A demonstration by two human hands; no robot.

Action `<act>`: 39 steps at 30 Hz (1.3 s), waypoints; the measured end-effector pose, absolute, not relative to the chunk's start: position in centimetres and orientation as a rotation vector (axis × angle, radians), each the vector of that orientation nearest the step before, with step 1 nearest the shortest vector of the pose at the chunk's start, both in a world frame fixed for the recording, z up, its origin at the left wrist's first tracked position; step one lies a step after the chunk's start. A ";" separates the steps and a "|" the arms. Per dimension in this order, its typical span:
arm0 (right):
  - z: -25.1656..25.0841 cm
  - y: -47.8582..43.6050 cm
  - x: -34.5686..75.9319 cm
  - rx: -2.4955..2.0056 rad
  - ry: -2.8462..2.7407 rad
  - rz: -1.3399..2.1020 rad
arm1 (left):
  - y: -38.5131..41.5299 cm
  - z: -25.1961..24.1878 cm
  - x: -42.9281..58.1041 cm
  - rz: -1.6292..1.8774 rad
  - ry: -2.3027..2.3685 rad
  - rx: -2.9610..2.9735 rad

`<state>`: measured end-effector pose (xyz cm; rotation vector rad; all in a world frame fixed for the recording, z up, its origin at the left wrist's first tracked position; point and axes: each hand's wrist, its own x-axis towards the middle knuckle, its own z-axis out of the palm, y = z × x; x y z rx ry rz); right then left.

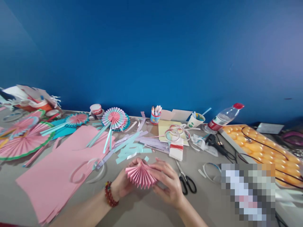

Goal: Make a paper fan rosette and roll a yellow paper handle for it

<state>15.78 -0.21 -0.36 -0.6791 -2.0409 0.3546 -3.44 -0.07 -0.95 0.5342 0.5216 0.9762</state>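
A pleated pink paper fan (142, 177) is spread in a half circle between my two hands, above the grey table (132, 209). My left hand (124, 181) is closed on its left side, the wrist wearing a beaded red-brown bracelet. On the other side, my right hand (167, 181) grips the fan's right edge, fingers along the top and thumb beneath. Black-handled scissors (186, 179) lie just right of my right hand. Beyond the fan are loose turquoise paper strips (130, 148) and lilac strips (153, 143).
Pink paper sheets (59, 167) cover the left, with finished paper fans (114, 118) behind. Toward the back stand a pen cup (155, 116), a white paper cup (196, 120) and a leaning plastic bottle (223, 119). A black glue gun (215, 143) and its cable lie at right.
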 end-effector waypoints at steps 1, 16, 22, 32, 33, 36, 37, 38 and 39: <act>-0.2 -0.2 15.9 -0.671 -2.050 0.359 | -0.1 -1.0 -3.5 0.992 0.530 0.540; 1.0 -0.2 14.6 -0.951 -2.095 0.614 | -1.1 -0.3 -4.5 1.246 0.991 1.872; 1.0 0.0 15.1 -0.955 -2.090 0.562 | -1.1 -0.1 -4.6 1.259 0.919 1.885; 0.8 -0.3 14.8 -0.893 -2.123 0.509 | -1.1 -0.1 -5.0 1.149 0.902 2.018; 0.7 -0.4 14.8 -0.894 -2.127 0.512 | -1.1 -0.1 -4.9 1.140 0.897 2.025; 0.7 -0.4 14.8 -0.908 -2.150 0.509 | -1.1 -0.3 -4.8 1.103 0.903 2.057; 0.7 -0.5 14.8 -0.910 -2.159 0.500 | -1.2 -0.3 -4.7 1.094 0.910 2.067; 0.8 -0.5 14.8 -0.908 -2.167 0.489 | -1.2 -0.3 -4.7 1.091 0.917 2.071; 0.8 -0.5 14.7 -0.906 -2.174 0.478 | -1.2 -0.3 -4.6 1.093 0.922 2.073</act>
